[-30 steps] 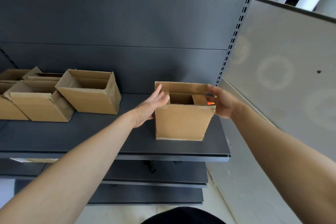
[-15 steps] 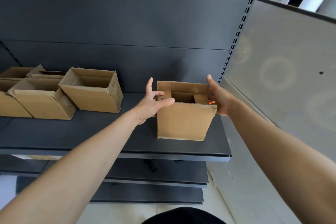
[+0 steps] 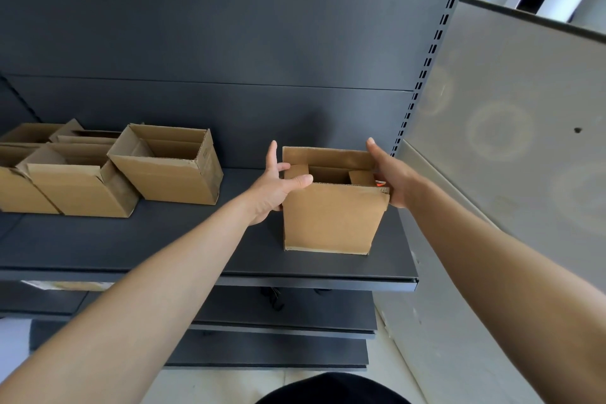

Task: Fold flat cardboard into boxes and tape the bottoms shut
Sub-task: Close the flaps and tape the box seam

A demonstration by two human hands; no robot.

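Now both hands hold an open cardboard box [image 3: 331,220] on a dark shelf [image 3: 164,239].
It stands upright near the shelf's right end. The left hand [image 3: 272,193] pinches its left top corner, thumb over the front wall and forefinger raised apart. The right hand [image 3: 393,177] grips the right side, forefinger stretched along the back flap.

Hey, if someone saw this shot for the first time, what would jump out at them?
A box stands near the right end of the dark shelf, gripped at its top corners by the left hand and the right hand. Further left on the shelf sits a cluster of open boxes.
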